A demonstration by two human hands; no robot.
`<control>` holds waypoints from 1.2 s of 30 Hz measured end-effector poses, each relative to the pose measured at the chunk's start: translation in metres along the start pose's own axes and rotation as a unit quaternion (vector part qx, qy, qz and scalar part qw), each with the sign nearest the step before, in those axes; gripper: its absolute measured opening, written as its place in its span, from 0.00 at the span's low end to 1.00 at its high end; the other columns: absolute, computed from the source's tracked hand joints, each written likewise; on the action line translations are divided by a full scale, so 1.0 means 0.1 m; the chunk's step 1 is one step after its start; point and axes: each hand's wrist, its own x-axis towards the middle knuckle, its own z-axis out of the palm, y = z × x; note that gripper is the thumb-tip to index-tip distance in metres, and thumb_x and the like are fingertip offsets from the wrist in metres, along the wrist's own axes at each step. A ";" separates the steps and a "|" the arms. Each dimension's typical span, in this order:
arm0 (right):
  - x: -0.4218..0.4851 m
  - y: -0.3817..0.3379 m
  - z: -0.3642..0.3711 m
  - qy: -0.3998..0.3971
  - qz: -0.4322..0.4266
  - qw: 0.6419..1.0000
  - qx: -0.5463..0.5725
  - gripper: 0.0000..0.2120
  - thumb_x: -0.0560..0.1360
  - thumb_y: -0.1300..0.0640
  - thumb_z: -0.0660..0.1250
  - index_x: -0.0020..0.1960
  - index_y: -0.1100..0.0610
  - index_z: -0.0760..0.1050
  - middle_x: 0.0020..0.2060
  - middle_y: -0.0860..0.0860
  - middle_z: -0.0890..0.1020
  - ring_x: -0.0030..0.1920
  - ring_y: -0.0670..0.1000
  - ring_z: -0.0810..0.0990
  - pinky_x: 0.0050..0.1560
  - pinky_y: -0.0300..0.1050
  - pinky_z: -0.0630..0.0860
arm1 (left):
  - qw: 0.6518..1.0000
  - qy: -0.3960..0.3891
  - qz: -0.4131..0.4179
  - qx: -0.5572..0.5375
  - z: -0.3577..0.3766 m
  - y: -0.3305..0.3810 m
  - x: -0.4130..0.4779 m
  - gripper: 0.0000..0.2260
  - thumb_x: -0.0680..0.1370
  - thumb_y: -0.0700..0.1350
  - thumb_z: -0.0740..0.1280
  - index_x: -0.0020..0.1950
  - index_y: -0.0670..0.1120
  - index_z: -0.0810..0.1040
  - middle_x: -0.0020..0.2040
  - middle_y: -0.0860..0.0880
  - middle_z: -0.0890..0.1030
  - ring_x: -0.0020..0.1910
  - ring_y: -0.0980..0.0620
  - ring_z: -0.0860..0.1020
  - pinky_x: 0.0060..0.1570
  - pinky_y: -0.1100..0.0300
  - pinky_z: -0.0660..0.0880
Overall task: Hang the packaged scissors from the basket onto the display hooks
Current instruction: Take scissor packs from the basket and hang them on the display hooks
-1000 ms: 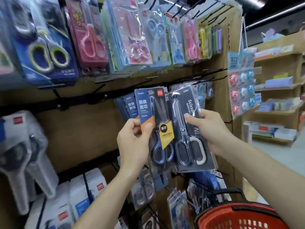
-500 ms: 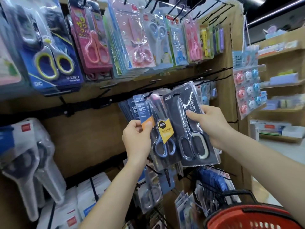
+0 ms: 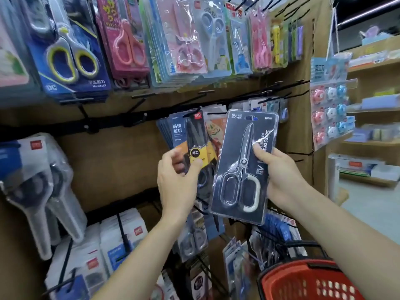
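A black pack (image 3: 236, 163) of scissors is being held up in the right hand (image 3: 281, 178) in front of the display, tilted, top leaning right. It is being pinched at its right edge, approx. mid-height. The thumb (image 3: 259, 149) is being pressed on the clear front beside the blades, and the other fingers are hidden behind the card. The hang hole at the top is being left free, and the pack isn't on any hook yet.

Handling, as judged: stiff card w/ a plastic blister, light overall but bottom-heavy from the steel. The film is looking glossy, so prob. slippery. An edge grip below the hole is being favoured, so the top can be steered onto a prong.

The left hand (image 3: 175, 182) is being held w/ fingers curled at the bottom of a blue pack (image 3: 179, 131) hanging on a hook (image 3: 195, 110). Its thumb is lying on the yellow label, but whether the pack is being pinched can't be told. The red basket (image 3: 303, 284) is showing low right.
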 end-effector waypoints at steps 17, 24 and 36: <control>0.05 0.15 0.85 -0.258 -0.074 0.952 -0.148 0.10 0.79 0.60 0.71 0.60 0.58 0.83 0.56 0.57 0.87 0.58 0.61 0.85 0.63 0.65 0.79 | 0.989 -0.007 0.013 -0.144 -0.80 0.35 0.01 0.02 0.82 0.40 0.69 0.54 0.42 0.79 0.41 0.48 0.87 0.37 0.53 0.85 0.33 0.57 0.81; 0.20 0.15 1.16 -0.251 -0.063 0.955 -0.143 0.08 0.78 0.61 0.72 0.56 0.60 0.84 0.51 0.58 0.88 0.52 0.61 0.87 0.57 0.61 0.83 | 0.986 0.055 0.009 -0.159 -0.90 0.36 0.14 0.04 0.82 0.42 0.69 0.55 0.43 0.79 0.45 0.46 0.88 0.42 0.49 0.87 0.32 0.56 0.81; 0.18 0.67 1.09 -0.130 -0.411 0.785 -0.444 0.32 0.74 0.46 0.76 0.75 0.48 0.70 0.67 0.47 0.72 0.61 0.45 0.75 0.62 0.40 0.73 | 0.991 0.074 -0.041 -0.104 -0.96 0.05 0.49 0.03 0.81 0.45 0.71 0.51 0.48 0.78 0.44 0.47 0.88 0.46 0.47 0.87 0.48 0.42 0.84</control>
